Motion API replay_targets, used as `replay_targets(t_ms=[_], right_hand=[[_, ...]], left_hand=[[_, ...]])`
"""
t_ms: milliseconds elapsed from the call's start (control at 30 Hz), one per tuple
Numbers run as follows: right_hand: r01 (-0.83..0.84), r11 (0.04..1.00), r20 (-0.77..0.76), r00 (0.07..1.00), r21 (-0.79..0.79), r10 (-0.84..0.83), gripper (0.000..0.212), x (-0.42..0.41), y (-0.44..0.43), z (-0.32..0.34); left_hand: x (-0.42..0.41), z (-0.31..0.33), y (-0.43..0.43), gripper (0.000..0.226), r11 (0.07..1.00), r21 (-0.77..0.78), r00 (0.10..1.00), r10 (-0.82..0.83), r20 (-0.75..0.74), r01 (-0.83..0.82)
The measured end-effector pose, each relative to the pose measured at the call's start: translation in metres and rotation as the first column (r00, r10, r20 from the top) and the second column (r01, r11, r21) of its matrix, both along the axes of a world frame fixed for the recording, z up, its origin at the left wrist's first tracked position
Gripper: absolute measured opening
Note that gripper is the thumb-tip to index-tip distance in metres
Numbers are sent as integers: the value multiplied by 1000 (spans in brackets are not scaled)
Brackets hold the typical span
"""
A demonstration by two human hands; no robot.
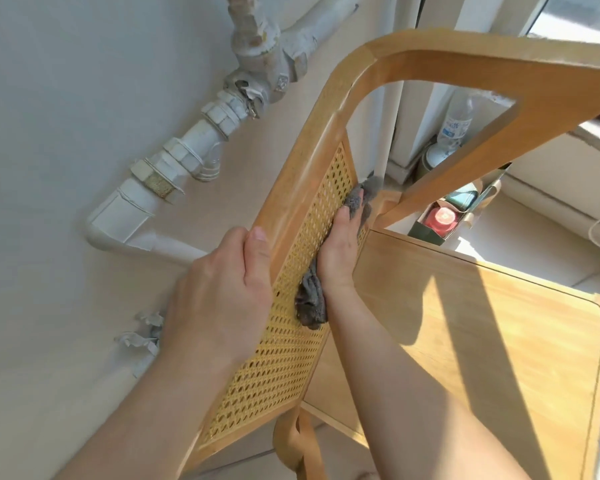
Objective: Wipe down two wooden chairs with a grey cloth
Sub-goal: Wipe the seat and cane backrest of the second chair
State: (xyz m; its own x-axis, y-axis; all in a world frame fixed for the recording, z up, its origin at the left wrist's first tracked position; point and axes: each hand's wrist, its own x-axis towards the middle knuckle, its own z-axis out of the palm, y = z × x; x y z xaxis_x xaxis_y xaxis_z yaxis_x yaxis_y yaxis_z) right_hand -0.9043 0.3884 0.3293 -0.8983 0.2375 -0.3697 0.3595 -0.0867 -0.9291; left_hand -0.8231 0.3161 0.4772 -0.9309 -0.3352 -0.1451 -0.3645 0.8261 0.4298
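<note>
My L fingers [257, 244] gripped the chair [430, 53] back's frame edge, while R fingers [343, 219], just beside them, held the grey cloth [312, 303] bunched vs. its cane panel [274, 368].

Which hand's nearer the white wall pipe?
Left. The left hand grips the chair frame on the white pipe side; the right hand holds the grey cloth on the cane panel, farther off.
</note>
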Motion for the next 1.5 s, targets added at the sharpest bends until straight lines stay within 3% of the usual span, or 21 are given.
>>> replay_targets(t_ms=[133, 200, 233, 300, 367, 467, 667, 800, 867, 933, 1033, 1167, 1233, 1300, 1367, 1500], right_hand=[[93, 988, 366, 930, -122, -42, 51, 0, 11, -40], [133, 971, 393, 918, -199, -46, 63, 10, 10, -15], [101, 966, 308, 951, -237, -24, 69, 18, 6, 12], [-34, 981, -44, 999, -191, 26, 58, 37, -2, 55], [-121, 991, -346, 933, -52, 96, 45, 48, -7, 83], [-121, 991, -461, 878, 49, 130, 49, 39, -6, 65], [-19, 998, -61, 998, -62, 16, 52, -4, 15, 9], [82, 988, 306, 951, -132, -39, 54, -3, 23, -22], [117, 978, 387, 921, -172, -42, 56, 13, 19, -12], [86, 961, 229, 973, -263, -25, 56, 41, 7, 24], [-82, 945, -220, 975, -318, 11, 49, 80, -10, 83], [-179, 964, -391, 916, -194, 92, 53, 92, -12, 63], [-170, 984, -369, 919, -57, 138, 56, 85, -12, 37], [-124, 992, -208, 971, -8, 119, 66, 73, -12, 12], [-104, 994, -25, 994, -26, 103, 78, 59, -12, -4], [-37, 986, 70, 996, -162, 49, 70, 79, -12, -32]], left_hand=[[2, -5, 3, 46, 1000, -15, 1000, -16, -11, 16], [4, -3, 7, 46, 999, -30, 1000, -20, 1, 20], [4, -3, 7, 46, 999, -34, 1000, -14, -3, 13], [3, -3, 9, 44, 999, -35, 1000, -2, -17, 2], [3, -1, 11, 42, 999, -37, 1000, -4, -26, 3], [3, -2, 9, 42, 998, -55, 1000, -10, -11, 10], [4, -2, 9, 45, 999, -31, 1000, -11, 6, 11], [2, -5, 9, 46, 999, -42, 1000, -15, -20, 14], [3, -5, 9, 45, 999, -44, 1000, -19, -19, 18], [4, -5, 7, 46, 999, -44, 999, -10, -31, 9], [1, -7, 5, 49, 1000, -18, 998, 7, -55, -8], [1, -5, 8, 47, 999, -38, 999, 9, -32, -11], [1, -5, 10, 46, 999, -38, 999, 21, -25, -22], [1, -4, 12, 44, 998, -46, 999, 36, -4, -36], [1, -3, 13, 44, 998, -58, 999, 35, -6, -35], [0, -4, 14, 44, 995, -89, 999, 51, 16, -49]])
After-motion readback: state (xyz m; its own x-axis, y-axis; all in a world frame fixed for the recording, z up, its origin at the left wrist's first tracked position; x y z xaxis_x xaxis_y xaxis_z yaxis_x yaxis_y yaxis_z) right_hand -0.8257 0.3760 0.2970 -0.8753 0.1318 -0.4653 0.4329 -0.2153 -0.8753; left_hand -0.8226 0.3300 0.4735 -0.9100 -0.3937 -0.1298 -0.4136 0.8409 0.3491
